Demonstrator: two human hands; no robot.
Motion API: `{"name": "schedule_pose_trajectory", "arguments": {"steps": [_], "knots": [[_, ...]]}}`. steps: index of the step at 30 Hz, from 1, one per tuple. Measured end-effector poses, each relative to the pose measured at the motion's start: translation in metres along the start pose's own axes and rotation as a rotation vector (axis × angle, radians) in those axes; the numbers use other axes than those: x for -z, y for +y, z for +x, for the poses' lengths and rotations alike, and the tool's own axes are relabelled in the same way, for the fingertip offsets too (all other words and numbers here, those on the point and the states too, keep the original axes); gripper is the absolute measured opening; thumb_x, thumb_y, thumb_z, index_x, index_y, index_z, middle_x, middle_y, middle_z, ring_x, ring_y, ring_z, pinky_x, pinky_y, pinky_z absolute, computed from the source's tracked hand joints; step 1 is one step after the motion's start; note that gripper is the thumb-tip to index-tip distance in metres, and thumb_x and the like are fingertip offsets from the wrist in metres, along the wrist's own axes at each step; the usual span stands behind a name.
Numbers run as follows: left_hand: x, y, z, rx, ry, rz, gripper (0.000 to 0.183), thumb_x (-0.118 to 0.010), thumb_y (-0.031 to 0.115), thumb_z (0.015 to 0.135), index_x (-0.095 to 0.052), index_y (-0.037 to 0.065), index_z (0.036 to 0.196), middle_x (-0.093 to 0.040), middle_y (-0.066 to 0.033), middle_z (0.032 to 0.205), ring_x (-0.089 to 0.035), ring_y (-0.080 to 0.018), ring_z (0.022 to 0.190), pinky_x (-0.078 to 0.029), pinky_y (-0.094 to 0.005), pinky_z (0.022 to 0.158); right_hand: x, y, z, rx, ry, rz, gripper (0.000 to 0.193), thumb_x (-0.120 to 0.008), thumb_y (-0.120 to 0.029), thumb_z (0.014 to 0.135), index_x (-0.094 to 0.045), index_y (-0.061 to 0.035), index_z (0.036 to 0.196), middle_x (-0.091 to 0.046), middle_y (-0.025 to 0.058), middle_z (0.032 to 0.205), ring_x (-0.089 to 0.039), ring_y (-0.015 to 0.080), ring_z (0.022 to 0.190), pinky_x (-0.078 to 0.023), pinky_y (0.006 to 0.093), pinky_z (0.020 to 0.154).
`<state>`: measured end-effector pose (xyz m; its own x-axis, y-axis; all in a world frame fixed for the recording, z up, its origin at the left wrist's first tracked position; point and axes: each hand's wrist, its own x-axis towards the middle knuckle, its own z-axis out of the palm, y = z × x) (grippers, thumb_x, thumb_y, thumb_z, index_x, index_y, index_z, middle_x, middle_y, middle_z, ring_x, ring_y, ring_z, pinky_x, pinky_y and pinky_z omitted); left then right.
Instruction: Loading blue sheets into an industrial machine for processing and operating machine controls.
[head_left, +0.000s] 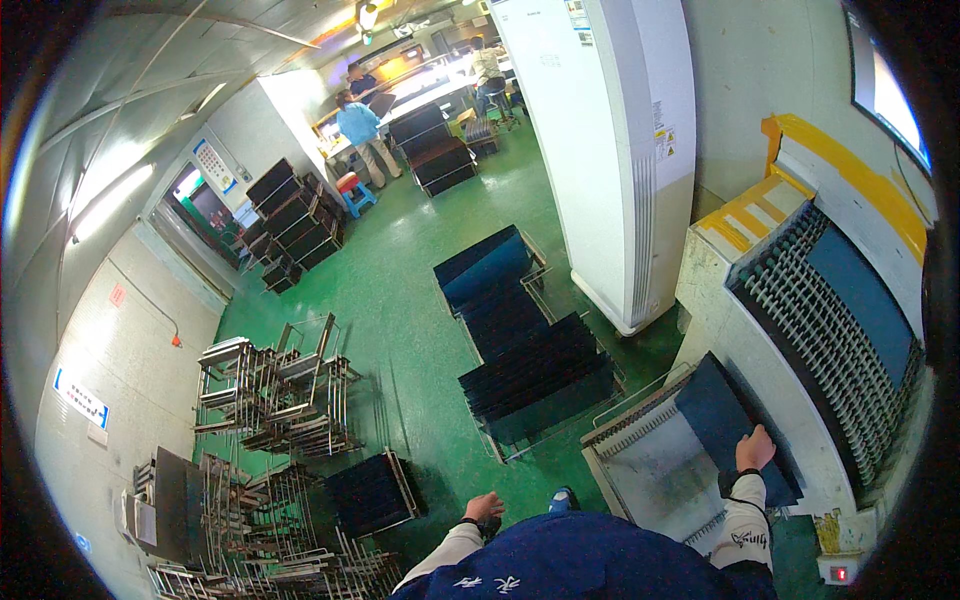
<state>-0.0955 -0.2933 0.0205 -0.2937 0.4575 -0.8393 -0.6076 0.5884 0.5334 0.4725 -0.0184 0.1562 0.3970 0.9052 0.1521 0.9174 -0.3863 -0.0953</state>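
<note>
My right hand [755, 450] is closed at the edge of a dark blue flat panel [715, 405]. This panel stands tilted at the right side of a slotted rack [640, 455], whose comb-like teeth run along its edges. My fingertips are partly hidden by the hand itself. Low in front of my body, my left hand [485, 507] hangs with loosely bent fingers and nothing visible in it. Beside the rack, a roller conveyor machine [815, 330] carries another dark blue panel [868, 285] on its rollers.
Racks full of dark panels [540, 375] stand on the green floor ahead, and one more [370, 495] at left. Bare metal racks [275, 390] crowd the left wall. A tall white cabinet unit [610, 150] rises beside the machine. People [358, 125] work at a far bench.
</note>
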Motion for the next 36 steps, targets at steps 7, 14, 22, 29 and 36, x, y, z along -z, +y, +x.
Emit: {"name": "schedule_pose_trajectory", "arguments": {"steps": [7,14,22,29,36], "knots": [[-0.002,0.003,-0.008,0.008,-0.026,0.044,0.038,-0.052,0.023,0.086,-0.045,-0.004,0.112,-0.054,-0.0214,0.112,-0.059,-0.0336,0.084,-0.047,-0.0370,0.061,0.002,-0.001,-0.001,0.012,0.011,0.013,0.020,-0.065,-0.014,0.070,-0.054,-0.0049,0.085,-0.062,0.0153,0.083,-0.060,0.0326,0.082,-0.042,0.0443,0.074],[-0.011,0.010,-0.021,0.036,0.021,0.032,0.042,-0.052,0.025,0.086,-0.043,-0.004,0.116,-0.053,-0.0216,0.113,-0.058,-0.0345,0.088,-0.047,-0.0389,0.063,0.000,-0.001,0.000,0.006,0.008,-0.003,0.021,-0.066,-0.015,0.070,-0.055,-0.0048,0.085,-0.062,0.0148,0.082,-0.060,0.0320,0.080,-0.042,0.0434,0.072],[-0.004,0.005,-0.011,0.021,0.013,0.040,0.040,-0.052,0.024,0.085,-0.044,-0.005,0.112,-0.053,-0.0220,0.114,-0.058,-0.0361,0.091,-0.048,-0.0400,0.066,0.002,-0.002,-0.001,0.017,0.030,-0.001,0.021,-0.066,-0.015,0.070,-0.055,-0.0050,0.085,-0.062,0.0145,0.082,-0.060,0.0313,0.080,-0.043,0.0428,0.071],[-0.010,0.011,-0.017,0.033,0.025,0.062,0.039,-0.052,0.022,0.085,-0.045,-0.005,0.112,-0.053,-0.0219,0.114,-0.058,-0.0353,0.090,-0.048,-0.0397,0.067,-0.007,0.002,0.000,0.017,0.061,-0.001,0.022,-0.066,-0.014,0.070,-0.055,-0.0046,0.087,-0.062,0.0146,0.083,-0.060,0.0316,0.081,-0.043,0.0430,0.072],[-0.004,0.009,-0.013,0.025,-0.009,0.074,0.044,-0.050,0.026,0.087,-0.042,-0.005,0.118,-0.052,-0.0221,0.116,-0.058,-0.0363,0.094,-0.048,-0.0395,0.068,0.006,-0.004,-0.001,0.018,0.011,0.026,0.024,-0.066,-0.014,0.070,-0.056,-0.0040,0.090,-0.063,0.0153,0.085,-0.060,0.0320,0.082,-0.043,0.0429,0.073]]}}
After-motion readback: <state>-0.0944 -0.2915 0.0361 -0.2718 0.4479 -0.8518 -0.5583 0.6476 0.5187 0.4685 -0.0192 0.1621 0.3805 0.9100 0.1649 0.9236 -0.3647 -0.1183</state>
